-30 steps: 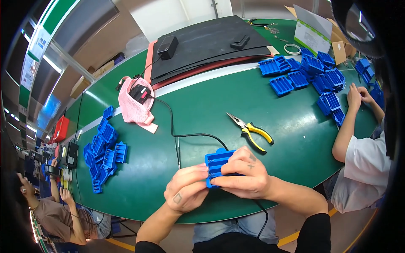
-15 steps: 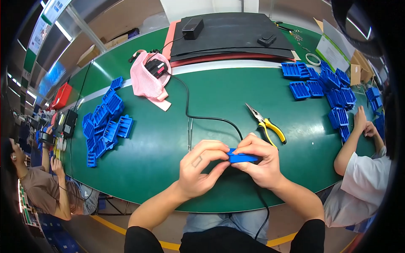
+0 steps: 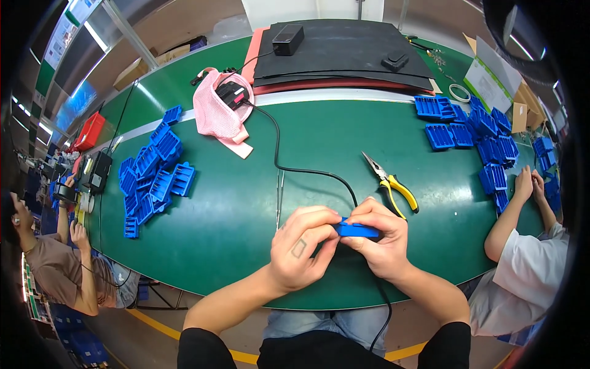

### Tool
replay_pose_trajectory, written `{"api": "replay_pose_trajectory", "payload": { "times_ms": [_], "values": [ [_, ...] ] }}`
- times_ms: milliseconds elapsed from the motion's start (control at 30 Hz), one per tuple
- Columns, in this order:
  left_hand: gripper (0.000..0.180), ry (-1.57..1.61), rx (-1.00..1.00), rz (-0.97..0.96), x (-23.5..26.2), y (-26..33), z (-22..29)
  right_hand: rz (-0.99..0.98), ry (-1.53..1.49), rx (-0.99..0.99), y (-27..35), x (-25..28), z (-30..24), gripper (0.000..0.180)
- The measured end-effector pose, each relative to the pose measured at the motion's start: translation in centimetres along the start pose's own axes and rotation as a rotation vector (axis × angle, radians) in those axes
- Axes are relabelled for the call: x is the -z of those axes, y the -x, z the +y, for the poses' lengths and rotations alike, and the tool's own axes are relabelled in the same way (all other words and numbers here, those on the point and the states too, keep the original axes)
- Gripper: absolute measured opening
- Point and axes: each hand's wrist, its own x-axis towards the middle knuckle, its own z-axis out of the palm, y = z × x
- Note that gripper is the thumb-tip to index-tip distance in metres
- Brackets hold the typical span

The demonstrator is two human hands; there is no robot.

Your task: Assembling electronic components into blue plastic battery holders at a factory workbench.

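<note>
Blue rectangular plastic tray (image 3: 359,230): edge-on over the near middle of the smooth green table (image 3: 227,246). Right hand (image 3: 386,238) grips its right end; left hand (image 3: 302,251) pinches its left. Slotted face, visible one second ago, now turned away; handling seems centred on the edge. Farther right: yellow-and-black needle-nose pliers (image 3: 402,192). Beyond: pink mesh pouch (image 3: 212,120), left.

Blue tray (image 3: 359,230) — ends hidden (behind hands (image 3: 386,238))

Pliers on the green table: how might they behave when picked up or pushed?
The pliers would probably feel heavy for their size, given the metal nose. Lying flat with handles spread, they'd likely slide rather than roll.
</note>
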Motion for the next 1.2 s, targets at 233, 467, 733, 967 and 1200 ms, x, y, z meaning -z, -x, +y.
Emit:
{"api": "replay_pose_trajectory", "payload": {
  "times_ms": [233, 467, 733, 967, 1200],
  "values": [
    [0.028, -0.031, -0.040, 0.034, -0.1, 0.3, -0.4, 0.024, -0.014, 0.005, 0.0, -0.1, 0.0, 0.022],
    [0.028, 0.005, -0.038, -0.007, 0.3, 0.0, -0.9, 0.004, 0.042, 0.031, -0.2, 0.3, 0.0, 0.023],
    [0.024, 0.068, 0.004, -0.051, 0.9, -0.4, -0.9, -0.017, 0.033, 0.021, -0.1, 0.2, 0.3, 0.021],
    [0.019, 0.237, 0.150, -0.154, 2.0, -0.7, -1.5, -0.061, 0.058, 0.036, -0.4, 0.5, 0.4, 0.019],
    [0.014, 0.505, 0.300, -0.246, 2.8, -0.8, -2.2, -0.187, 0.052, 0.086, -0.7, 1.0, 0.5, 0.019]
  ]
}}
